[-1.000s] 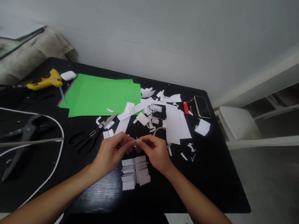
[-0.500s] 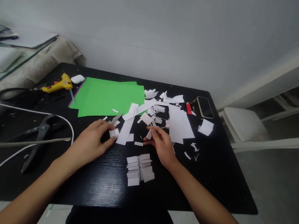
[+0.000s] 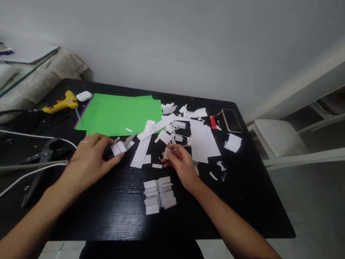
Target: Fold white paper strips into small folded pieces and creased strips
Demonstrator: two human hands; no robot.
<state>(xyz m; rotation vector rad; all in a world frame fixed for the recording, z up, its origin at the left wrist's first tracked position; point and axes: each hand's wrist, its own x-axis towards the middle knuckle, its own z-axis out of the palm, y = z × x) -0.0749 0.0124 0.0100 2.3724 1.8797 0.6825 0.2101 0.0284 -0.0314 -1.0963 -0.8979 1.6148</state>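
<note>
Left hand (image 3: 89, 160) pinching white paper pieces (image 3: 119, 147) left of centre beside the scissors (image 3: 131, 138), right hand (image 3: 181, 162) pinching a paper slip (image 3: 167, 152) at centre; light fingertip grip, edges aligned, likely best.

A black table (image 3: 239, 200) stands against a pale grey wall (image 3: 180, 37) (white chair (image 3: 277, 140) beside it).

On the black table (image 3: 245, 200), a small paper piece (image 3: 167, 152) was pinched in the right hand (image 3: 181, 164). Some white bits (image 3: 119, 147) were touched by the left hand (image 3: 89, 160) — just beside the scissor tips (image 3: 131, 138). A pile of cut pieces (image 3: 159, 193) was seen near the right hand, and green paper (image 3: 120, 108) was laid farther back.
</note>
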